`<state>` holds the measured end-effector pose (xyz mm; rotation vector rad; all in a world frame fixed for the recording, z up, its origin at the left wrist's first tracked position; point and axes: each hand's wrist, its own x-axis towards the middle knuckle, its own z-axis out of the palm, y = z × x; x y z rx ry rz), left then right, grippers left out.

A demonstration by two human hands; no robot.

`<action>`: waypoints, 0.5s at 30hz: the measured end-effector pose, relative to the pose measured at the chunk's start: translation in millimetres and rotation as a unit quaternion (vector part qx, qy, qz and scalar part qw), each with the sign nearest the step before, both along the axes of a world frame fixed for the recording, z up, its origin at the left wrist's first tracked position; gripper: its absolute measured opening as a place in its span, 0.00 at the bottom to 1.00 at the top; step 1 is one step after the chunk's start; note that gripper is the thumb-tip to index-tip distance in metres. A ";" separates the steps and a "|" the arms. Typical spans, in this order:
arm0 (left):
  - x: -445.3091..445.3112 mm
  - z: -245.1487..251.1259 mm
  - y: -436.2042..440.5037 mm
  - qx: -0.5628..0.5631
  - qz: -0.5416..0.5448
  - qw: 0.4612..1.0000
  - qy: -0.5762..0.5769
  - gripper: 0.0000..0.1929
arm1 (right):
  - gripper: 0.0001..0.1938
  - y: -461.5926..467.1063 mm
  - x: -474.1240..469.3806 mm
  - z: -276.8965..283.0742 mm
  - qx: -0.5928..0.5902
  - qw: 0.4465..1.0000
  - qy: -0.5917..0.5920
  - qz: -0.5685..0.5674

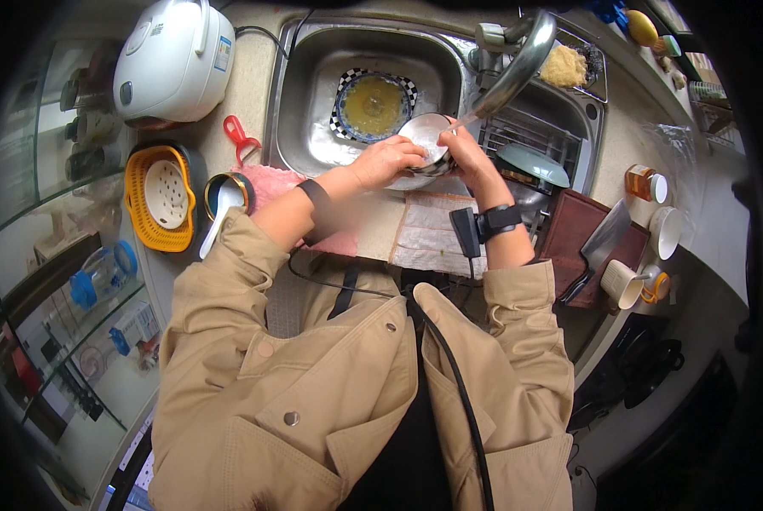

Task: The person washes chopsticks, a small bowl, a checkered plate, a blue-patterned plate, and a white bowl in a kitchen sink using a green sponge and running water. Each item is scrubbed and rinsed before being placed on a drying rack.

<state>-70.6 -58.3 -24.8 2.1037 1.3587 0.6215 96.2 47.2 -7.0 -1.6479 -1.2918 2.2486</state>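
Water runs from the metal faucet (515, 70) towards a small bowl (421, 128), white inside with a black-and-white check outside. My right hand (465, 153) grips the bowl's right side, thumb near the rim. On its near left side is my left hand (387, 160), with fingers over the rim and partly inside. The bowl is tilted above the near right edge of the left sink basin (304, 108). Within that basin sits a check-rimmed dish (376, 105) holding cloudy yellowish liquid.
The right basin holds a metal rack and a pan with a pale lid (533, 165). A cleaver (605, 233) rests on a brown cutting board (557, 223). Left are a white rice cooker (170, 70), red peeler (241, 137), yellow basket (137, 204) and cup with a white spoon (228, 199).
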 end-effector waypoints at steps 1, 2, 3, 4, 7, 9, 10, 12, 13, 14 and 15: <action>3.5 0.9 0.8 -0.026 -0.001 0.997 -0.079 0.15 | 0.25 -4.8 3.3 -2.0 -0.029 0.997 0.013 -0.065; 6.6 2.4 1.9 -0.031 0.018 0.995 -0.088 0.15 | 0.21 -9.5 5.4 -4.5 -0.046 0.992 0.037 -0.107; 8.9 4.6 3.4 -0.123 0.050 0.975 -0.180 0.14 | 0.21 -11.8 7.5 -6.5 -0.067 0.986 0.084 -0.126; 10.6 8.0 5.1 -0.215 0.075 0.939 -0.257 0.13 | 0.22 -16.3 10.5 -7.8 -0.098 0.978 0.105 -0.153; 9.0 19.9 10.8 -0.322 0.135 0.844 -0.408 0.13 | 0.29 -20.3 17.8 -7.0 -0.139 0.965 0.149 -0.167; 4.0 27.6 15.2 -0.403 0.240 0.749 -0.467 0.16 | 0.31 -18.2 21.6 -4.4 -0.166 0.956 0.175 -0.168; 1.6 29.9 17.8 -0.396 0.240 0.719 -0.519 0.17 | 0.32 -17.9 23.3 -3.3 -0.182 0.942 0.205 -0.192; -4.6 31.2 22.8 -0.409 0.225 0.646 -0.604 0.19 | 0.31 -17.5 24.9 -2.2 -0.200 0.925 0.231 -0.224; -7.9 30.0 25.4 -0.403 0.210 0.628 -0.632 0.20 | 0.30 -18.3 25.5 -2.2 -0.204 0.917 0.257 -0.226; -9.4 27.3 28.6 -0.412 0.223 0.628 -0.621 0.22 | 0.29 -19.8 25.8 -2.6 -0.210 0.911 0.259 -0.242; -11.3 23.7 31.7 -0.444 0.257 0.607 -0.607 0.23 | 0.28 -21.9 25.4 -3.4 -0.219 0.902 0.278 -0.247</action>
